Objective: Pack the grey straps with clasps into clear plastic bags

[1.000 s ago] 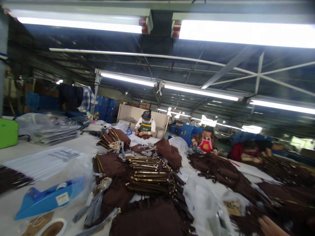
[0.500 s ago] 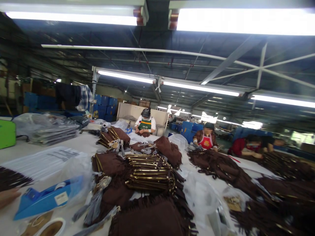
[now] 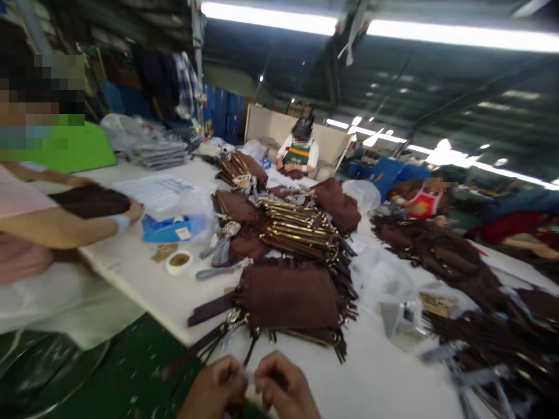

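Note:
My left hand (image 3: 216,385) and my right hand (image 3: 285,384) are close together at the bottom, just in front of the table's near edge. Their fingers are curled with the tips pinched, and blur hides whatever small thing they may hold. Right beyond them lies a dark brown fringed bag (image 3: 292,297) with gold-coloured hardware. Its brown straps (image 3: 213,334) trail toward my left hand and hang over the edge. Behind this bag rises a stack of brown bags with gold frames (image 3: 301,230).
At left, a co-worker's arms (image 3: 65,230) handle a brown piece (image 3: 94,199). A blue tape dispenser (image 3: 167,228), a tape roll (image 3: 179,263) and plastic bags (image 3: 379,273) lie on the white table (image 3: 135,291). More brown bags (image 3: 437,250) are heaped at right. Other people sit beyond.
The view has tipped down and swung left. Both my hands have come into view at the bottom. The co-worker at left, earlier only a hand, now shows with a brown piece.

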{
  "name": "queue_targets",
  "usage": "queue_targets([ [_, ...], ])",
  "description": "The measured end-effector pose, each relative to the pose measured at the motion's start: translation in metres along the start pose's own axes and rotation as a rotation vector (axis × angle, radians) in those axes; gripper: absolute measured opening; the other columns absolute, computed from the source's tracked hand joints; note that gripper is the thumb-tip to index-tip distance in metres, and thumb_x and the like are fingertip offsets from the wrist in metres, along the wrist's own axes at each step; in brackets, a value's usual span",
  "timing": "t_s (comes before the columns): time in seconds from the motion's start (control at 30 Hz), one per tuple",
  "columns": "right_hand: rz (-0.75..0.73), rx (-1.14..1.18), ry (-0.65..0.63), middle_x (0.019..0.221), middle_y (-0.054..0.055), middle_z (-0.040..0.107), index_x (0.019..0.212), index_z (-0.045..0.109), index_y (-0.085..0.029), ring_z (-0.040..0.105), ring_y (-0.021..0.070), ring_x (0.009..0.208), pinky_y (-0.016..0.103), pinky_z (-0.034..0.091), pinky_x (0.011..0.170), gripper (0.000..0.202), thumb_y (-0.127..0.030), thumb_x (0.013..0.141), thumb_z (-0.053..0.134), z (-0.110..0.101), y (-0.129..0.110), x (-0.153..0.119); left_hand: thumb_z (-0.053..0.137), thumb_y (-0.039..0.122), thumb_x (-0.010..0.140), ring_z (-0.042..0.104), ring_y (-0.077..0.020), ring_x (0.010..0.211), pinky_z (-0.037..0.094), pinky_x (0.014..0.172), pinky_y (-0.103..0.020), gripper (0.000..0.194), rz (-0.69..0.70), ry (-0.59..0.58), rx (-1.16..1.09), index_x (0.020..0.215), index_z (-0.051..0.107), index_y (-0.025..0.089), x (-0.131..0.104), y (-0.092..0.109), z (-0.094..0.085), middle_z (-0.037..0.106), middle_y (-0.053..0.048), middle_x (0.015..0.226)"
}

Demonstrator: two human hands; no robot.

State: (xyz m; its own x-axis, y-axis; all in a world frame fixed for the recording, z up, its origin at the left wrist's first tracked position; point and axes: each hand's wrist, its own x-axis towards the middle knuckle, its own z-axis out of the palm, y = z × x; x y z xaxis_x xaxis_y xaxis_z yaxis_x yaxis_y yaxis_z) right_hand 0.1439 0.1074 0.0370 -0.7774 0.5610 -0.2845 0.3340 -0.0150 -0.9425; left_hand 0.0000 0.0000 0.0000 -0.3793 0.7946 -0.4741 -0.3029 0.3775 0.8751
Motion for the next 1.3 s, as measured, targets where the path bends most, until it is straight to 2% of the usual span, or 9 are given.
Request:
queue_targets([
  [0.07, -0.038, 0.151, 0.118, 0.069, -0.004, 0.055, 0.081, 0.057, -0.019, 0.05, 0.0092, 0.058, 0.023, 0.042, 0.057, 0.015, -0.032, 0.085, 0.06, -0.002, 0.006, 0.003, 0.075, 0.049, 0.068, 0.053, -0.0153, 0.061, 0.041, 0.06, -0.026, 0.036, 0.102, -0.04, -0.054, 0.066, 0.063, 0.015, 0.005, -0.006, -0.002, 0.06, 0.0, 0.059],
  [0.13, -0.05, 0.222, 0.188, 0.074, -0.002, 0.057, 0.086, 0.058, -0.019, 0.049, 0.0091, 0.058, 0.022, 0.041, 0.056, 0.016, -0.034, 0.084, 0.061, -0.004, 0.008, 0.006, 0.074, 0.044, 0.07, 0.052, -0.0145, 0.06, 0.038, 0.059, -0.025, 0.032, 0.147, -0.056, -0.082, 0.067, 0.065, 0.014, 0.006, -0.007, -0.002, 0.062, -0.001, 0.06],
  [0.27, 0.014, 0.174, 0.101, 0.076, 0.0, 0.061, 0.099, 0.063, -0.018, 0.055, 0.0121, 0.063, 0.023, 0.044, 0.058, 0.023, -0.035, 0.084, 0.061, -0.008, 0.008, 0.008, 0.071, 0.042, 0.07, 0.049, -0.014, 0.058, 0.035, 0.058, -0.024, 0.03, 0.141, -0.085, -0.068, 0.065, 0.063, 0.014, 0.004, -0.003, 0.001, 0.06, -0.001, 0.058],
  [0.47, -0.021, -0.101, -0.015, 0.08, 0.001, 0.069, 0.093, 0.07, -0.019, 0.064, 0.0139, 0.069, 0.022, 0.047, 0.064, 0.02, -0.022, 0.085, 0.052, -0.015, 0.003, 0.01, 0.066, 0.034, 0.072, 0.05, -0.0149, 0.061, 0.035, 0.059, -0.024, 0.02, 0.15, -0.08, 0.058, 0.068, 0.062, 0.015, 0.006, 0.003, 0.005, 0.059, 0.001, 0.061],
  [0.6, -0.08, -0.323, -0.052, 0.088, 0.0, 0.073, 0.098, 0.071, -0.024, 0.065, 0.0144, 0.079, 0.022, 0.045, 0.071, 0.025, -0.016, 0.084, 0.052, -0.023, -0.006, 0.008, 0.065, 0.046, 0.076, 0.052, -0.016, 0.06, 0.036, 0.06, -0.025, 0.033, 0.148, -0.092, 0.11, 0.068, 0.063, 0.015, 0.009, 0.007, 0.008, 0.061, -0.001, 0.06],
  [0.73, -0.082, -0.39, -0.061, 0.087, -0.002, 0.073, 0.099, 0.07, -0.026, 0.065, 0.0135, 0.079, 0.02, 0.043, 0.07, 0.024, -0.016, 0.083, 0.055, -0.027, -0.004, 0.008, 0.065, 0.051, 0.076, 0.053, -0.0163, 0.058, 0.037, 0.06, -0.026, 0.037, 0.122, -0.124, 0.095, 0.066, 0.063, 0.015, 0.012, 0.003, 0.009, 0.061, -0.001, 0.058],
  [0.97, -0.106, -0.588, -0.079, 0.085, 0.0, 0.072, 0.093, 0.067, -0.023, 0.065, 0.0141, 0.078, 0.022, 0.039, 0.068, 0.023, -0.016, 0.089, 0.045, -0.029, 0.002, 0.01, 0.067, 0.041, 0.077, 0.053, -0.0148, 0.058, 0.036, 0.058, -0.024, 0.028, 0.085, -0.141, 0.074, 0.07, 0.062, 0.015, 0.016, -0.011, 0.016, 0.062, 0.0, 0.06],
  [1.13, -0.081, -0.492, -0.017, 0.079, 0.0, 0.068, 0.091, 0.062, -0.021, 0.061, 0.0131, 0.071, 0.022, 0.038, 0.064, 0.017, -0.02, 0.091, 0.045, -0.041, 0.005, 0.007, 0.072, 0.042, 0.072, 0.054, -0.0147, 0.056, 0.039, 0.057, -0.025, 0.03, 0.028, -0.177, -0.04, 0.074, 0.059, 0.015, 0.021, -0.025, 0.02, 0.063, 0.0, 0.059],
  [1.3, -0.006, -0.356, -0.039, 0.077, -0.002, 0.068, 0.093, 0.064, -0.022, 0.061, 0.0132, 0.07, 0.022, 0.04, 0.064, 0.012, -0.024, 0.088, 0.054, -0.051, 0.007, -0.004, 0.073, 0.041, 0.07, 0.051, -0.0137, 0.058, 0.035, 0.056, -0.024, 0.03, 0.031, -0.162, -0.001, 0.076, 0.059, 0.016, 0.019, -0.019, 0.023, 0.06, 0.001, 0.061],
])
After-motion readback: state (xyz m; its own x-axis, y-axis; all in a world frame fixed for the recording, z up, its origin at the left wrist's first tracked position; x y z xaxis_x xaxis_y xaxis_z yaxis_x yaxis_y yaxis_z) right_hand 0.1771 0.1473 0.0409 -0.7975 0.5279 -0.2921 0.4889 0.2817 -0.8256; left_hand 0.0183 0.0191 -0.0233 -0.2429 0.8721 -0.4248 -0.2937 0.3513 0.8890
